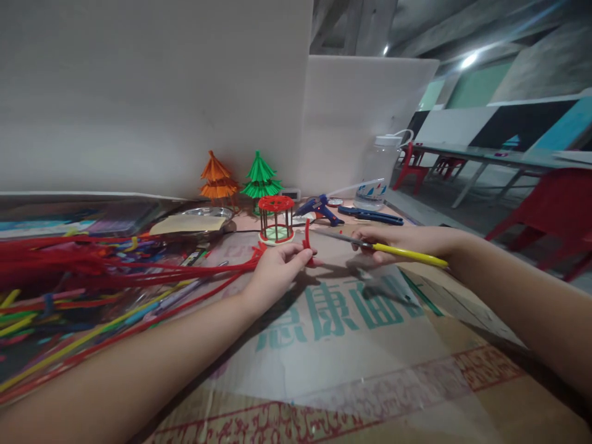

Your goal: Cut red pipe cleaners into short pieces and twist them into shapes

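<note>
My left hand (277,268) pinches a red pipe cleaner (307,237), whose short end stands up above my fingers. My right hand (402,243) grips yellow-handled scissors (407,254), with the blades (333,235) pointing left toward the pipe cleaner. Just behind my hands a small red and green pipe-cleaner lantern (276,219) stands on the cardboard (333,333). Long red pipe cleaners (139,265) trail left from my left hand.
A heap of coloured pipe cleaners (55,290) covers the left side. An orange tree (217,179) and a green tree (261,176) stand at the back wall, beside a metal dish (203,216), a blue glue gun (319,208) and a plastic jug (377,172). Red chairs (550,209) stand to the right.
</note>
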Demonstrator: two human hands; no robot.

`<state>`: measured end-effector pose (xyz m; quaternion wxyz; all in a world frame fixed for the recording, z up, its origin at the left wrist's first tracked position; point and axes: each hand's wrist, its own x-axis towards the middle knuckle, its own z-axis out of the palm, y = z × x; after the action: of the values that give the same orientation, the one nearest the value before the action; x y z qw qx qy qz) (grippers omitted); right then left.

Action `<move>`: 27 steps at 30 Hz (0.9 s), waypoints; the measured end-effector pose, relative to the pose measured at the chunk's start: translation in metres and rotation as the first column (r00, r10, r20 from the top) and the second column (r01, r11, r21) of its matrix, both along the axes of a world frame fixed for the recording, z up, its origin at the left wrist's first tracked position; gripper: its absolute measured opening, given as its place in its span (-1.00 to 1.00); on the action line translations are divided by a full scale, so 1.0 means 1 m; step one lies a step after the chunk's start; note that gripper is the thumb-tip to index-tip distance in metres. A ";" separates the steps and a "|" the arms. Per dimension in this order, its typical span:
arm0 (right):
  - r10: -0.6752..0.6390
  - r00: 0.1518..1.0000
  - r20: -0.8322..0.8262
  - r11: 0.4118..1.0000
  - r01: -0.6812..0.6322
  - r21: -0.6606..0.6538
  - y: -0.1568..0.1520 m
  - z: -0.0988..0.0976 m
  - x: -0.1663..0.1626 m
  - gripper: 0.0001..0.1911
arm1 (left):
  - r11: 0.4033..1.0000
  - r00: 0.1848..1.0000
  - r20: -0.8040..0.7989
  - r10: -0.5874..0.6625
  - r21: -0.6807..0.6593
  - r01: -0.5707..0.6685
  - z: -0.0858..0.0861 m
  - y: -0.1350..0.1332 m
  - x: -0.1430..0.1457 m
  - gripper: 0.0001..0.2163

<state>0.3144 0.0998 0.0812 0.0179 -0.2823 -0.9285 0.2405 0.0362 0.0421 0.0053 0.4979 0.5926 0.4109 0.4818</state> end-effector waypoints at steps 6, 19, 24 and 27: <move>-0.026 1.000 0.013 0.999 0.025 0.046 -0.002 -0.003 -0.004 -0.46 | 1.000 0.997 -0.079 0.005 0.027 -0.003 0.002 -0.001 0.001 -0.81; -0.046 0.999 0.022 0.998 0.047 -0.031 -0.008 -0.015 -0.018 -0.38 | 0.997 0.989 -0.123 -0.081 0.005 0.082 0.007 -0.006 0.003 -0.87; -0.042 0.999 0.024 0.997 0.044 -0.058 -0.007 -0.016 -0.017 -0.39 | 0.995 0.991 -0.088 -0.100 -0.001 0.101 0.008 -0.007 0.005 -0.89; -0.042 0.999 0.027 0.997 0.044 -0.066 -0.008 -0.015 -0.018 -0.38 | 0.994 0.991 -0.081 -0.106 -0.012 0.105 0.008 -0.008 0.005 -0.89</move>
<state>0.2962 0.0916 0.0658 0.0019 -0.3055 -0.9139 0.2672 0.0412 0.0346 0.0135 0.5076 0.6308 0.4009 0.4286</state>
